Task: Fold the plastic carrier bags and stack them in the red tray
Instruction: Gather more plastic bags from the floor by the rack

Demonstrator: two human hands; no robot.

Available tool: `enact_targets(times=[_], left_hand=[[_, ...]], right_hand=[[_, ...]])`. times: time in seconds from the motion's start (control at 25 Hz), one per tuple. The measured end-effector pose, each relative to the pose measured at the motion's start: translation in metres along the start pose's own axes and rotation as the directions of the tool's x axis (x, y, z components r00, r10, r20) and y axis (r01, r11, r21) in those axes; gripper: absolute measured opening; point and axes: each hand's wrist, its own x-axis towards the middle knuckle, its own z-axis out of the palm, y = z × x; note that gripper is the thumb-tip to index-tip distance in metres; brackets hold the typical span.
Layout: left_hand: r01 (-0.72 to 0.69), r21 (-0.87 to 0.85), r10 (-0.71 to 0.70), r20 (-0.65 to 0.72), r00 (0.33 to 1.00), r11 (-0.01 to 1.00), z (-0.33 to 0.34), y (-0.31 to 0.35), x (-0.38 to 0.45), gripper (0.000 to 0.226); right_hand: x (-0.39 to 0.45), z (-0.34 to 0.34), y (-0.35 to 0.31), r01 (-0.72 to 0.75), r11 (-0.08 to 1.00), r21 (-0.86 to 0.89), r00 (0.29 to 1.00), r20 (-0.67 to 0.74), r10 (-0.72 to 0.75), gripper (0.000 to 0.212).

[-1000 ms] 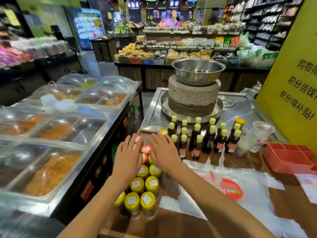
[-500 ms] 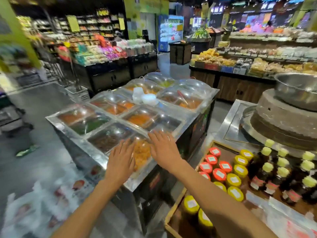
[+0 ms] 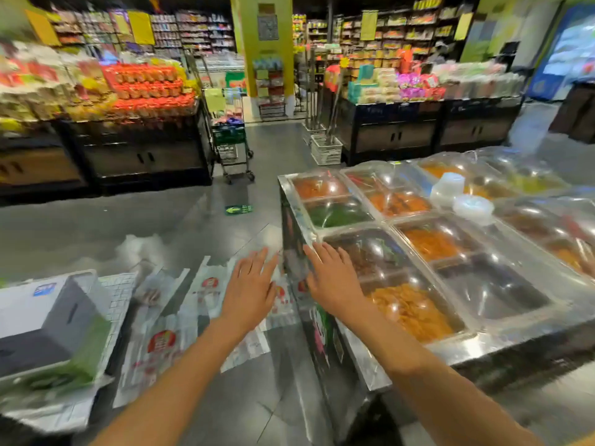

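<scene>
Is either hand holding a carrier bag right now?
No. The left hand and right hand are both spread open, empty, above the carrier bags lying below.

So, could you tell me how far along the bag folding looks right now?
Nothing looks done: several plastic carrier bags lie spread flat and unfolded on the floor beside the steel food counter. Nothing is in hand either; the left hand and right hand are both open and empty, held out above them. The red tray is out of view, so all folding and stacking remains.
</scene>
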Motion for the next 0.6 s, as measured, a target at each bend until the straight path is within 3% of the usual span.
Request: enact_targets(times=[0.24,0.6], left_hand=[[0.262,0.125,-0.267,0.026,0.963,0.957,-0.007,-0.082,-0.005,0.07],[0.51,0.212,-0.54,0.115,0.834,0.833,0.015,-0.165,-0.023,0.075]], right_hand=[[0.091,0.051,-0.053,0.227,0.964,0.136,0.97,0.061,-0.237,0.054],[0.149,0.136,-0.13,0.362,0.888,0.284,0.889,0.179,-0.421,0.058]])
